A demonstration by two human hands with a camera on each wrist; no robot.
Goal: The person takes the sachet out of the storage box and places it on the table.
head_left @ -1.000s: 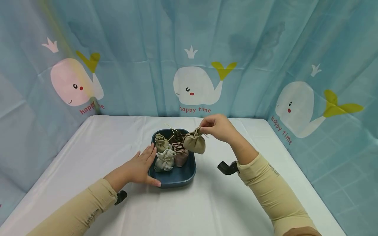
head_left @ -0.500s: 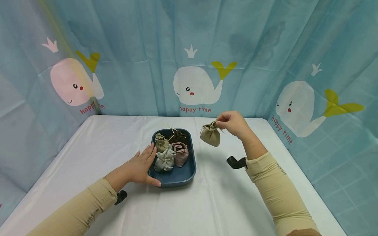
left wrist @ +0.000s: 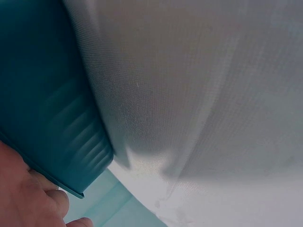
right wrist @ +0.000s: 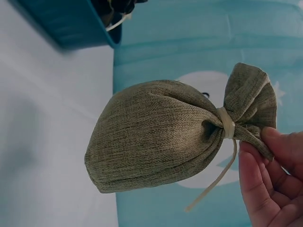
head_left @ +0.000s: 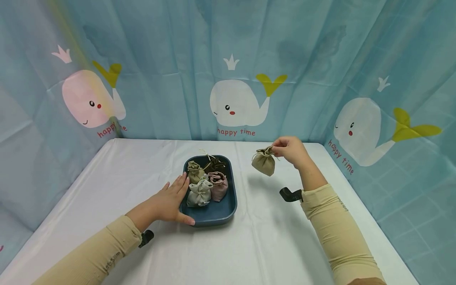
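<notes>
The tan bag (head_left: 263, 164) is pinched by its top in the right hand (head_left: 291, 152), held up over the table (head_left: 221, 257), to the right of the blue tray (head_left: 211, 216). The tray's edge is touched by the left hand (head_left: 167, 202), its fingers straight. The bag is likely best held lightly above its tie (right wrist: 227, 124), with the tray steadied. What is inside the bag is hidden, and the dark bundle (head_left: 215, 164) in the tray is hard to make out.

Blue whale-print curtains (head_left: 171, 107) hang behind; the table (head_left: 228, 253) is white-clothed.
</notes>
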